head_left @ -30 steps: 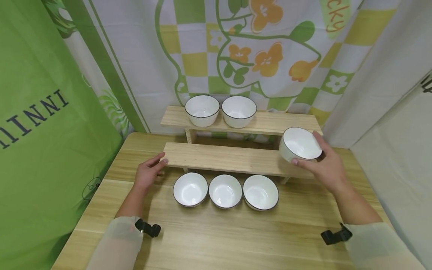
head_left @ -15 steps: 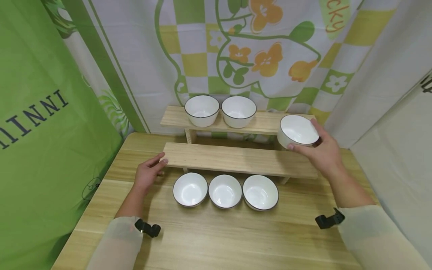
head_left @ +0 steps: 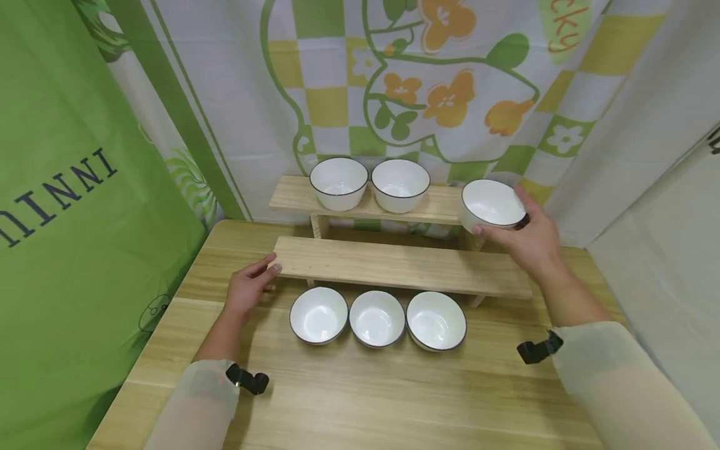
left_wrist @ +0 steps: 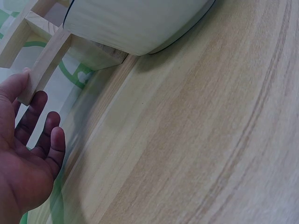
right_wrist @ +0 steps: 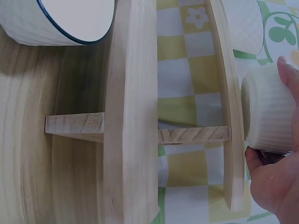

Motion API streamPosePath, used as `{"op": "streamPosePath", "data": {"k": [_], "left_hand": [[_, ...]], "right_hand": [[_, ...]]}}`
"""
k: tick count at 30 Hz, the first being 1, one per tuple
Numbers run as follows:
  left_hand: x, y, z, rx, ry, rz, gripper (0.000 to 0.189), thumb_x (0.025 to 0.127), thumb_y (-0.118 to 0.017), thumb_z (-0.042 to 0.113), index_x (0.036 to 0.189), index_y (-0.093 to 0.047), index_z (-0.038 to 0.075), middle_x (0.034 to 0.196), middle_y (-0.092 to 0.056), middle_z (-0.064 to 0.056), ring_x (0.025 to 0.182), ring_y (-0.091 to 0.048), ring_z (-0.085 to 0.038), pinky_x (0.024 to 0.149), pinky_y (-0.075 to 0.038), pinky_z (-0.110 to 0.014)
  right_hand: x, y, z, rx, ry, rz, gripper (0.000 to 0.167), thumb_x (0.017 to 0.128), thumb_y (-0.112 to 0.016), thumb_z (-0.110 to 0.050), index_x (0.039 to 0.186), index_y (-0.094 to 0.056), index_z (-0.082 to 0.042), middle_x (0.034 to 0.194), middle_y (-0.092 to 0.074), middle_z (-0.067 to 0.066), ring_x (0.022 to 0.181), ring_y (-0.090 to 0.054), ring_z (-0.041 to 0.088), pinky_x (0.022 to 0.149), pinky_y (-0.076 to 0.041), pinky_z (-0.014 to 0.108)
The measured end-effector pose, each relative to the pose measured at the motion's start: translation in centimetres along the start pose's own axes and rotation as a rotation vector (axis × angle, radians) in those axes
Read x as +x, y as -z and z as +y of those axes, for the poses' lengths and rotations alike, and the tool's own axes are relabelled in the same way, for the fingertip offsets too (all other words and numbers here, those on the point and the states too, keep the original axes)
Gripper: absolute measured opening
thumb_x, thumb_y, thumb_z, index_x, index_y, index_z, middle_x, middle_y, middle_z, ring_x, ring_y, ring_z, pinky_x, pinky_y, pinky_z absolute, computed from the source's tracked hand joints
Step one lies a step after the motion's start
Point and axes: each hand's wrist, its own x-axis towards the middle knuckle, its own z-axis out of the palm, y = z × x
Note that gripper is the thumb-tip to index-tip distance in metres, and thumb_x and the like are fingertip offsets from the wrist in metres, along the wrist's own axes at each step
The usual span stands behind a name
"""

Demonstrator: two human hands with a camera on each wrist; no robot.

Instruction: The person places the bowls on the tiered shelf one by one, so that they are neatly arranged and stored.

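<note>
In the head view my right hand (head_left: 533,244) grips a white bowl (head_left: 490,203) with a dark rim, thumb on the near side and fingers round the far right. The bowl overlaps the right part of the upper shelf board (head_left: 444,206); in the right wrist view the ribbed bowl (right_wrist: 270,107) has its base right at that board. At the left end of the lower shelf board (head_left: 388,265), my left hand (head_left: 247,290) pinches the wood between thumb and index finger, the other fingers loosely bent, as the left wrist view shows.
Two matching bowls, a left one (head_left: 339,197) and its neighbour (head_left: 400,200), stand on the upper board. Three more line up on the wooden table (head_left: 360,400) before the rack, the middle one (head_left: 377,319) between two others. A patterned curtain (head_left: 326,106) hangs behind.
My right hand has carried the bowl back and slightly left, from over the lower board's right end to the upper board. My left hand stays at the lower board's end.
</note>
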Motion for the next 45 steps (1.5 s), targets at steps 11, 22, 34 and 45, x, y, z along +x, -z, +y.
{"op": "streamPosePath", "data": {"k": [11, 22, 34, 45], "left_hand": [[2.0, 0.6, -3.1, -0.01, -0.02, 0.015, 0.057, 0.095, -0.079, 0.034, 0.144, -0.063, 0.01, 0.154, -0.052, -0.005, 0.145, -0.043, -0.019, 0.081, -0.06, -0.025], [2.0, 0.5, -3.6, -0.003, -0.035, 0.041, 0.062, 0.09, -0.083, 0.04, 0.141, -0.066, 0.011, 0.152, -0.056, -0.004, 0.142, -0.047, -0.02, 0.076, -0.06, -0.023], [2.2, 0.6, -3.5, -0.009, -0.037, 0.036, 0.064, 0.089, -0.084, 0.041, 0.142, -0.064, 0.01, 0.154, -0.054, -0.005, 0.142, -0.047, -0.019, 0.077, -0.06, -0.023], [2.0, 0.4, -3.1, -0.011, -0.02, 0.019, 0.058, 0.094, -0.08, 0.036, 0.144, -0.063, 0.012, 0.155, -0.052, -0.004, 0.144, -0.044, -0.018, 0.081, -0.06, -0.026]], "right_hand": [[1.6, -0.7, -0.3, -0.042, 0.03, 0.026, 0.125, 0.071, -0.094, -0.052, 0.167, -0.021, -0.022, 0.163, -0.036, 0.018, 0.143, -0.041, 0.034, 0.116, -0.037, 0.05], [2.8, -1.5, -0.7, -0.05, 0.087, 0.032, 0.101, 0.073, -0.093, -0.053, 0.156, -0.041, -0.031, 0.147, -0.052, 0.016, 0.132, -0.05, 0.032, 0.107, -0.042, 0.05], [3.3, -1.7, -1.6, -0.127, 0.082, -0.016, 0.122, 0.076, -0.086, -0.064, 0.168, -0.016, -0.022, 0.157, -0.04, 0.022, 0.142, -0.039, 0.042, 0.115, -0.033, 0.06], [3.5, -2.0, -1.3, -0.068, 0.11, -0.039, 0.123, 0.078, -0.089, -0.055, 0.167, -0.012, -0.022, 0.156, -0.042, 0.021, 0.141, -0.042, 0.038, 0.115, -0.035, 0.055]]}}
